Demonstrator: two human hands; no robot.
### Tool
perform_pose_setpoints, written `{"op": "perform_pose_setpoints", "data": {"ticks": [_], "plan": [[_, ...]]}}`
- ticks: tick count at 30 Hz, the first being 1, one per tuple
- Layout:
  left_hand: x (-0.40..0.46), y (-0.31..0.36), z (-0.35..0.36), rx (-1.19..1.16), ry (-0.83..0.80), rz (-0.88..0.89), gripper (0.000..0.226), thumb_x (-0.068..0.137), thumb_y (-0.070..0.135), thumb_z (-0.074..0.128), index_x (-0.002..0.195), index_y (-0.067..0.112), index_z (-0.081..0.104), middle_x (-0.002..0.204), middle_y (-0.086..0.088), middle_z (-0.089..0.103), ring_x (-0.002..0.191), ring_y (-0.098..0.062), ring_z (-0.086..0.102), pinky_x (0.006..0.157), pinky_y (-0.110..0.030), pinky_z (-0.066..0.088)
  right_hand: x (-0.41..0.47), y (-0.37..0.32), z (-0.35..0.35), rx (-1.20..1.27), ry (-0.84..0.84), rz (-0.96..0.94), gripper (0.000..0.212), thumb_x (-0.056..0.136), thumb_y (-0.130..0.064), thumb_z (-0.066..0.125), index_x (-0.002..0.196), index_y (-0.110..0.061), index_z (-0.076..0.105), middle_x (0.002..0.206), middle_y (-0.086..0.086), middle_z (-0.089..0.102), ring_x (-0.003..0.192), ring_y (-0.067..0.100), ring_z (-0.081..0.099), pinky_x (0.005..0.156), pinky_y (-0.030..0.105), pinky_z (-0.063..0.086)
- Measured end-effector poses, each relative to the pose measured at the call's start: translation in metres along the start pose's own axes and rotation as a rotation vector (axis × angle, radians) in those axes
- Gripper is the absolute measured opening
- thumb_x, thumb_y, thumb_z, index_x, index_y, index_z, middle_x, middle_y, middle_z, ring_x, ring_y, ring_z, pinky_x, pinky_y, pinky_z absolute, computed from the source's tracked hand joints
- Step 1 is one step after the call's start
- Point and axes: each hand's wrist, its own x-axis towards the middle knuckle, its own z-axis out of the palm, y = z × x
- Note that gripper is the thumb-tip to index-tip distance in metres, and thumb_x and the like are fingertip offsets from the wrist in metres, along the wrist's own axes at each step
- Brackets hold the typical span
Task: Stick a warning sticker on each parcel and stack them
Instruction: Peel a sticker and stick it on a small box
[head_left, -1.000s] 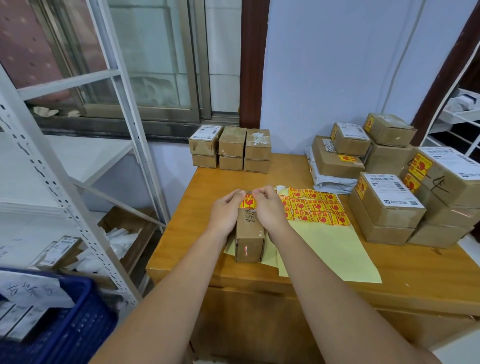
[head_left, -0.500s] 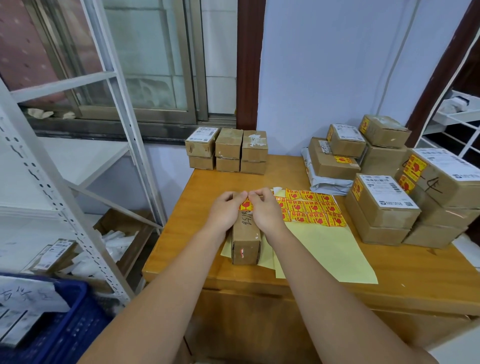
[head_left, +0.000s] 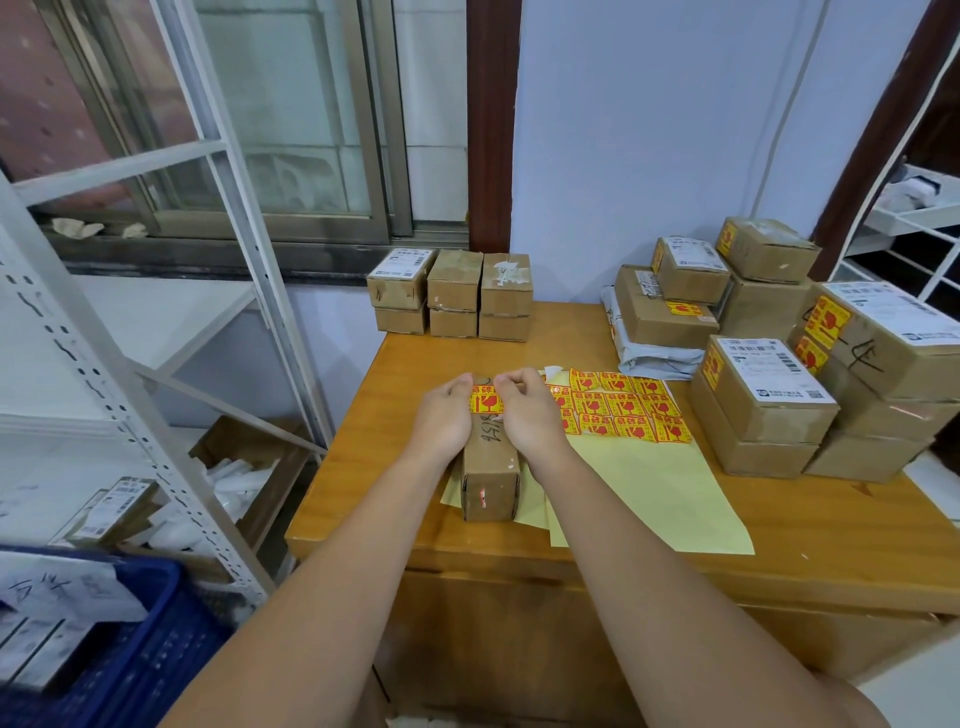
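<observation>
A long brown parcel (head_left: 491, 467) with handwriting on top lies on yellow backing paper (head_left: 654, 499) in the middle of the wooden table (head_left: 779, 535). A red-and-yellow warning sticker (head_left: 485, 401) lies across its far top end. My left hand (head_left: 441, 413) and my right hand (head_left: 530, 415) sit on either side of it, fingers curled, each holding one end of the sticker down on the parcel. A sheet of several more warning stickers (head_left: 623, 408) lies just to the right.
Stickered parcels (head_left: 769, 400) are stacked at the table's right side, over a grey mailer bag (head_left: 654, 358). Several small boxes (head_left: 452, 296) stand in two layers at the back left. A white metal rack (head_left: 130, 415) and a blue crate (head_left: 130, 654) are to the left.
My hands have drawn slightly apart on the parcel's far end, so more of the sticker shows between them. The parcel has stayed in place.
</observation>
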Motion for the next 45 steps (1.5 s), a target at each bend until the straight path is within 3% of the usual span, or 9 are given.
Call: {"op": "perform_pose_setpoints", "data": {"ticks": [5,9,16,21,27,30,34,40,45], "plan": [[-0.004,-0.007,-0.007,-0.05,-0.102,-0.01,0.056,0.104,0.049,0.052,0.154,0.024,0.046,0.15,0.003,0.055,0.13,-0.017,0.057,0.102,-0.031,0.05,-0.001,-0.001,-0.002,0.001,-0.02,0.007,0.023,0.106,-0.035,0.045,0.118,-0.02,0.058,0.1,-0.009,0.056,0.083,0.002,0.052,0.062,0.024,0.038],[-0.013,-0.012,-0.014,-0.241,-0.145,-0.052,0.061,0.101,0.042,0.063,0.156,0.027,0.041,0.138,0.0,0.065,0.112,-0.013,0.069,0.079,-0.024,0.057,-0.001,-0.002,-0.002,-0.006,-0.042,0.023,0.023,0.107,-0.039,0.043,0.117,-0.024,0.056,0.104,-0.007,0.058,0.091,0.012,0.058,0.067,0.028,0.045],[-0.021,-0.021,-0.022,-0.387,-0.326,-0.022,0.037,0.101,0.025,0.063,0.138,0.028,0.062,0.124,-0.009,0.073,0.106,-0.019,0.07,0.085,-0.033,0.058,0.001,0.001,-0.001,-0.002,-0.049,0.048,0.025,0.106,-0.042,0.043,0.117,-0.026,0.058,0.101,-0.007,0.06,0.093,0.014,0.06,0.087,0.042,0.055],[-0.021,-0.023,-0.023,-0.357,-0.346,-0.02,0.033,0.103,0.025,0.059,0.136,0.033,0.062,0.122,-0.009,0.073,0.107,-0.022,0.069,0.094,-0.039,0.055,-0.001,0.001,0.0,0.014,-0.043,0.054,0.025,0.106,-0.042,0.044,0.118,-0.024,0.058,0.101,-0.005,0.059,0.092,0.013,0.059,0.081,0.038,0.055],[-0.017,-0.004,-0.016,-0.177,-0.232,-0.074,0.048,0.091,0.046,0.074,0.132,0.031,0.055,0.123,0.0,0.069,0.109,-0.018,0.069,0.089,-0.036,0.057,0.001,0.002,0.0,0.052,-0.021,0.052,0.02,0.105,-0.038,0.048,0.112,-0.022,0.058,0.103,-0.003,0.061,0.093,0.014,0.06,0.078,0.037,0.053],[-0.016,-0.005,-0.011,-0.187,-0.215,-0.061,0.059,0.089,0.035,0.08,0.14,0.032,0.05,0.131,0.001,0.064,0.11,-0.018,0.069,0.094,-0.041,0.059,0.001,0.003,0.001,0.053,-0.021,0.067,0.019,0.103,-0.04,0.049,0.11,-0.025,0.058,0.105,-0.001,0.063,0.099,0.02,0.063,0.09,0.048,0.055],[-0.019,-0.008,-0.011,-0.258,-0.227,-0.068,0.076,0.094,0.026,0.075,0.158,0.034,0.034,0.128,0.005,0.067,0.105,-0.014,0.072,0.081,-0.032,0.06,0.0,0.002,0.001,0.04,-0.019,0.057,0.021,0.104,-0.04,0.049,0.111,-0.023,0.057,0.103,-0.003,0.061,0.098,0.019,0.061,0.089,0.046,0.054],[-0.03,-0.012,-0.006,-0.352,-0.175,-0.098,0.067,0.102,0.028,0.061,0.158,0.045,0.028,0.12,0.001,0.073,0.09,-0.015,0.076,0.07,-0.032,0.061,-0.001,0.002,0.0,0.021,-0.025,0.036,0.021,0.105,-0.04,0.047,0.111,-0.022,0.057,0.102,-0.005,0.06,0.094,0.014,0.059,0.085,0.041,0.052],[-0.03,-0.021,-0.001,-0.304,-0.057,-0.011,0.057,0.105,0.032,0.054,0.158,0.042,0.034,0.145,0.003,0.059,0.106,-0.014,0.071,0.075,-0.027,0.058,-0.002,0.002,-0.001,0.034,-0.04,0.034,0.024,0.105,-0.04,0.048,0.114,-0.021,0.058,0.105,-0.006,0.059,0.094,0.01,0.057,0.076,0.033,0.049]]}}
